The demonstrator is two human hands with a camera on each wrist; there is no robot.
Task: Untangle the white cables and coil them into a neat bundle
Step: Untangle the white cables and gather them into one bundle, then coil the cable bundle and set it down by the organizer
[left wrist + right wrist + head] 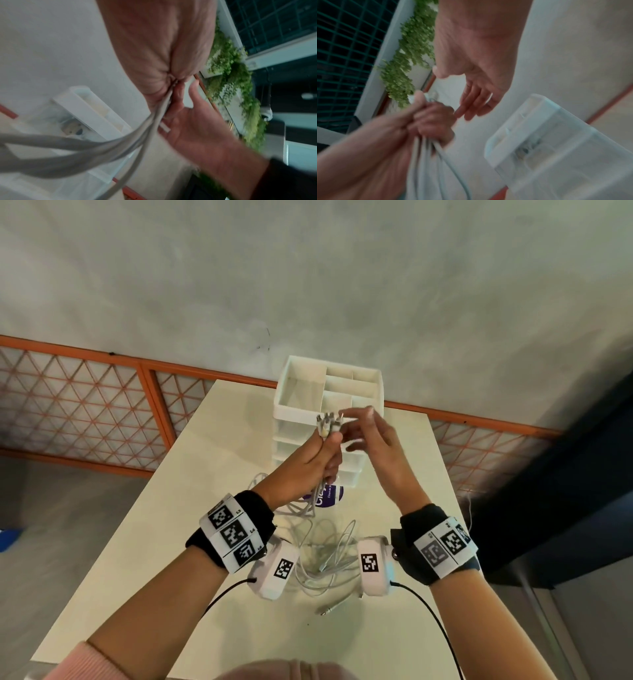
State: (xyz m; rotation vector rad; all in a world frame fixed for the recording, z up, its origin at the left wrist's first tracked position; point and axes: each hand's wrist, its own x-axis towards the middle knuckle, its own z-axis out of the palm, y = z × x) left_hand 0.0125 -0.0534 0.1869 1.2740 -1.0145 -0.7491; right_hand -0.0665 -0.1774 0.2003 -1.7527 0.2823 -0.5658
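Note:
Several white cables [322,556] lie looped on the cream table [144,577], and their upper lengths rise into my left hand [329,448]. That hand grips them in a fist in front of the organiser, and the connector ends [328,421] stick out above the fist. In the left wrist view the strands [106,148] run out of the closed left hand [154,51]. My right hand [358,426] hovers just right of the connector ends with straight, spread fingers. In the right wrist view the right hand [471,94] holds nothing, close to the left hand [429,121] gripping the cables [426,155].
A white drawer organiser [298,405] with open top compartments stands at the table's far middle. A purple round label [328,495] lies at its foot. One loose plug end [334,607] rests near the front. An orange lattice rail [78,405] runs behind the table.

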